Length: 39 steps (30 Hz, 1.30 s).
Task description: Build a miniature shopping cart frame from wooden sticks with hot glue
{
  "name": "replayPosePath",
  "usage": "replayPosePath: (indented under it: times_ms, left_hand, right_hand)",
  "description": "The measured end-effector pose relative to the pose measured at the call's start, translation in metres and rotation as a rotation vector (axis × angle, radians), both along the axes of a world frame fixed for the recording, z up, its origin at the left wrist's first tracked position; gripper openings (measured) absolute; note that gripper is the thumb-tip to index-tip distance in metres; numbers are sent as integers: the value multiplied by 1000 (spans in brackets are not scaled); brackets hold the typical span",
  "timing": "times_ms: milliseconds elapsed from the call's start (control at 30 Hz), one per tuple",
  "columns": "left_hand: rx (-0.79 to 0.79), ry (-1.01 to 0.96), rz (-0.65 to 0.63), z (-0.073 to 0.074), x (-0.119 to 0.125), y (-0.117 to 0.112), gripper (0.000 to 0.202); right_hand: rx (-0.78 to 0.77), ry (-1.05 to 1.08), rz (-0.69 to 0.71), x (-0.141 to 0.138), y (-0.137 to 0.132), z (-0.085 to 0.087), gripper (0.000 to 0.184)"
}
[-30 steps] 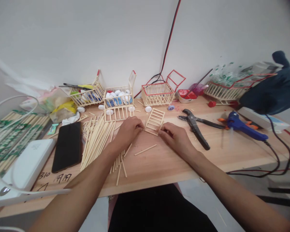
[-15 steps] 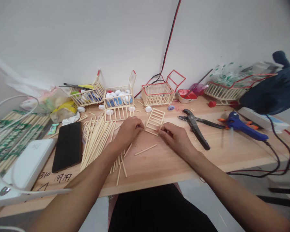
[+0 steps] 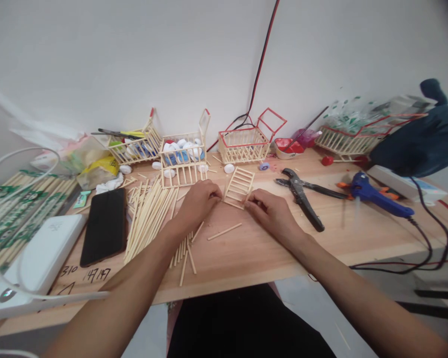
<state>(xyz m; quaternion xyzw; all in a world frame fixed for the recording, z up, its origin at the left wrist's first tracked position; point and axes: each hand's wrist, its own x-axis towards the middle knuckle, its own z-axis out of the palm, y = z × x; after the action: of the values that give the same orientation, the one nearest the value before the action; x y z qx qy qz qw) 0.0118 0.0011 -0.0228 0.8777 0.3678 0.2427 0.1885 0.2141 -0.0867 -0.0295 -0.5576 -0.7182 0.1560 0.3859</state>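
A small ladder-like panel of glued wooden sticks (image 3: 239,186) lies flat on the wooden table (image 3: 269,248). My left hand (image 3: 198,200) has its fingers curled and pinches the panel's near left corner. My right hand (image 3: 272,213) pinches the near right corner with closed fingers. A loose stick (image 3: 224,231) lies just in front of both hands. A pile of long sticks (image 3: 149,214) fans out to the left of my left hand.
Black pliers (image 3: 302,195) and a blue glue gun (image 3: 377,197) lie right of my hands. Several stick baskets (image 3: 246,141) line the wall, one holding bottle caps (image 3: 181,147). A black phone (image 3: 105,224), a white power bank (image 3: 45,253) and packed chopsticks (image 3: 18,209) sit left.
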Motion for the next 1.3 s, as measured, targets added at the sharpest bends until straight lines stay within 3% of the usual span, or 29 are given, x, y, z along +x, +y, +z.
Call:
replayPosePath:
  times_ms: [1300]
  left_hand:
    - [4,-1,-1,0,0,0,14]
  right_hand:
    - [10,-13,1,0,1,-1,11]
